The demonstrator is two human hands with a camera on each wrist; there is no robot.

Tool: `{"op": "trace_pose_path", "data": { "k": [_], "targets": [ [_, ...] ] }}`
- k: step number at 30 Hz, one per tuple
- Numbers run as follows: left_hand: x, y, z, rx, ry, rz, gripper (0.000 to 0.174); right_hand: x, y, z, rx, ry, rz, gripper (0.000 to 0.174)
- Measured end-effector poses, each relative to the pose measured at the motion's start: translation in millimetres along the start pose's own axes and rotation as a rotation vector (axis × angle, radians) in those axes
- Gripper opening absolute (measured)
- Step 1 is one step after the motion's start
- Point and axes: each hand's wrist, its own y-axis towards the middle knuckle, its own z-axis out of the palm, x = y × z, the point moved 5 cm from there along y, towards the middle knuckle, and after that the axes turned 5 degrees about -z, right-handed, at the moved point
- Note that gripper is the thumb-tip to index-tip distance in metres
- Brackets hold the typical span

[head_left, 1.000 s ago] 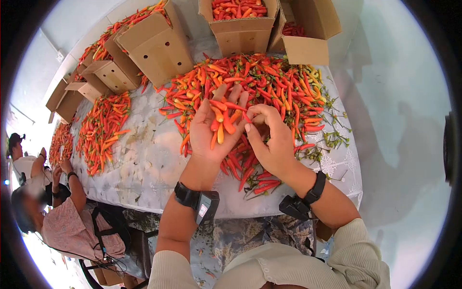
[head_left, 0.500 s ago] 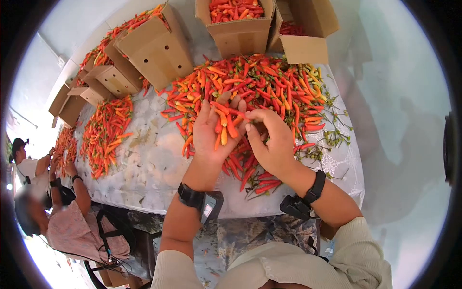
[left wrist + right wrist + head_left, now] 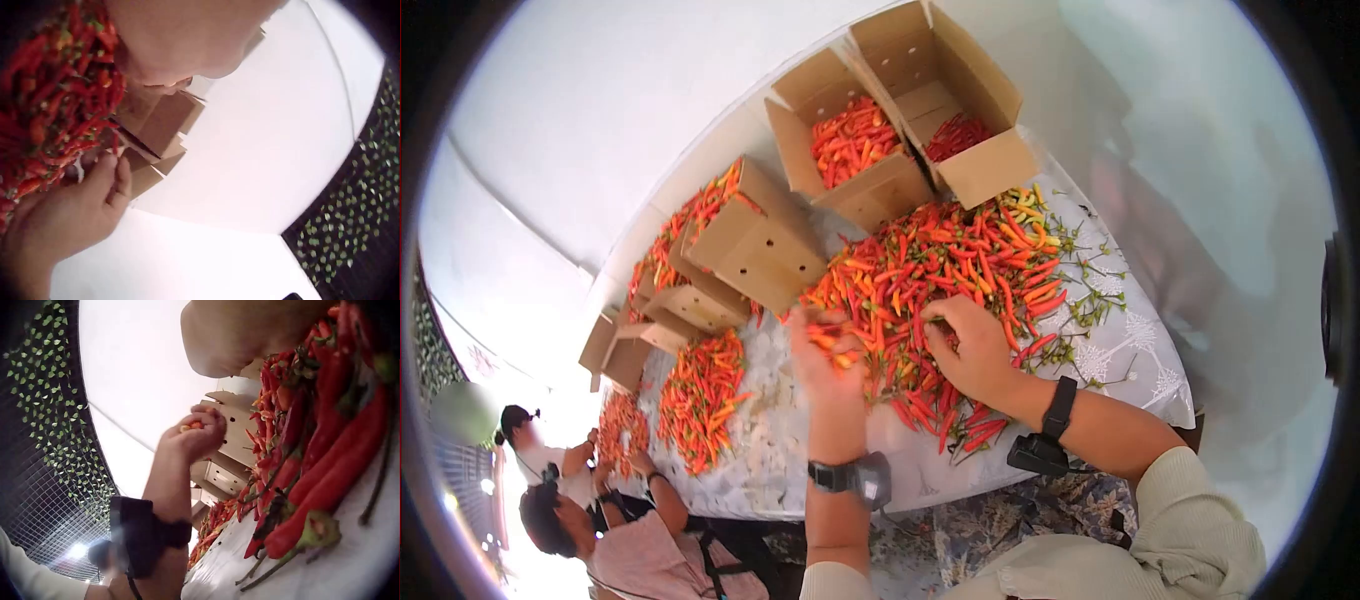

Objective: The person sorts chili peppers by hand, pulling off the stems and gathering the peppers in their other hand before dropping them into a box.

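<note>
My left hand (image 3: pixel 828 372), blurred in the head view, is raised at the left side of a large pile of red and orange chillies (image 3: pixel 960 255). Its fingers curl round several chillies (image 3: pixel 196 425), which peek out in the right wrist view. Over the front of the pile is my right hand (image 3: pixel 975 352), its fingers bent and the thumb close to the index finger. In the left wrist view, a thin red chilli (image 3: pixel 115 142) overlaps the fingertips of that hand; I cannot tell whether they pinch it. Green stems (image 3: pixel 1090 290) are scattered along the pile's right side.
Two open cardboard boxes with chillies, a left one (image 3: pixel 880 190) and a right one (image 3: pixel 990 165), stand behind the pile. More chilli-filled boxes (image 3: pixel 765 245) line the back left. A smaller chilli heap (image 3: pixel 700 405) lies left on the white cloth (image 3: pixel 765 440). Two people sit farther left.
The head view has swung left. My left hand, with its chillies, has moved left, away from my right hand; earlier the two met at a red chilli. The right hand stays over the pile.
</note>
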Motion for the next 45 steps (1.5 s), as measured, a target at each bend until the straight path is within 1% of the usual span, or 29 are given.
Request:
{"op": "trace_pose_path", "data": {
  "k": [1,2,3,5,7,8,9,10,12,15,16,17,18,19,20,21,22,23,24,26,29,32,35,36,39,40,43,44,45],
  "targets": [
    [-20,-7,16,0.031,0.130,0.151,0.025,1,0,0,0.004,-0.025,-0.035,0.017],
    [-42,-16,36,0.036,0.189,0.383,0.026,0,-2,0,0.053,0.020,0.046,0.017],
    [-63,-29,59,0.039,0.244,0.617,0.026,2,-1,0,0.060,0.024,0.046,0.016],
    [-100,-69,102,0.103,0.362,1.011,0.026,5,0,0,0.080,0.033,0.048,0.015],
    [-127,-107,125,-0.011,0.502,1.467,0.026,10,1,-1,0.076,0.032,0.003,0.015],
    [-124,-132,140,-0.252,0.681,1.895,0.031,11,1,-2,0.066,0.032,-0.016,0.015],
    [-117,-148,153,-0.351,0.742,2.146,0.037,12,1,-2,0.055,0.030,-0.036,0.015],
    [-107,-162,165,-0.497,0.770,2.399,0.042,12,1,-1,0.065,0.028,-0.038,0.015],
    [-106,-175,178,-0.063,0.468,2.399,0.056,11,1,1,0.082,0.022,-0.043,0.016],
    [-87,-170,202,-0.156,0.242,2.558,0.052,9,-1,3,0.115,0.024,-0.047,0.016],
    [-87,-157,213,-0.123,0.255,2.582,0.053,8,0,2,0.107,0.019,-0.047,0.016],
    [-89,-134,219,-0.214,0.381,2.558,0.050,8,0,3,0.101,0.016,-0.045,0.016],
    [-91,-89,221,-0.055,0.554,2.457,0.040,8,-1,3,0.096,0.016,-0.043,0.016],
    [-95,-28,229,0.152,0.754,2.059,0.029,4,-1,3,0.119,0.015,-0.028,0.016],
    [-94,36,231,0.220,0.897,1.645,0.026,0,-1,5,0.145,0.018,-0.016,0.017],
    [-73,62,252,0.199,1.497,1.562,0.041,-1,-2,8,0.172,0.026,-0.005,0.017],
    [-44,93,242,0.166,1.887,1.763,0.057,0,-3,10,0.166,0.021,-0.007,0.018],
    [-36,116,216,0.159,2.029,1.568,0.060,0,-3,9,0.157,0.008,-0.010,0.018],
    [-28,126,195,0.159,2.145,1.373,0.063,-3,1,5,0.142,-0.014,-0.017,0.018],
    [-17,102,174,0.224,1.974,1.441,0.058,-2,5,1,0.144,-0.033,-0.019,0.019],
    [-9,70,135,0.297,1.749,1.147,0.045,0,-4,7,0.136,-0.003,-0.020,0.019],
    [-6,27,93,0.151,1.600,1.295,0.033,1,-7,8,0.108,0.018,-0.034,0.017],
    [4,6,39,0.109,1.390,0.815,0.027,1,-5,7,0.076,0.049,-0.002,0.014],
    [13,12,13,0.240,1.205,0.616,0.024,2,-3,6,0.068,0.059,0.010,0.013],
    [32,-5,-18,0.274,0.958,0.057,0.022,2,0,3,0.100,0.133,0.181,0.012],
    [34,-6,-24,0.303,0.937,0.076,0.023,-2,-3,5,0.096,0.226,0.296,0.012],
    [42,-17,-17,0.369,0.836,0.121,0.024,-5,-4,9,0.064,0.309,0.304,0.012],
    [45,-21,-10,0.373,0.798,0.147,0.024,-5,-5,11,0.101,0.289,0.298,0.012],
    [47,-21,-14,0.354,0.805,0.134,0.023,-5,-5,13,0.138,0.268,0.291,0.012]
  ]
}}
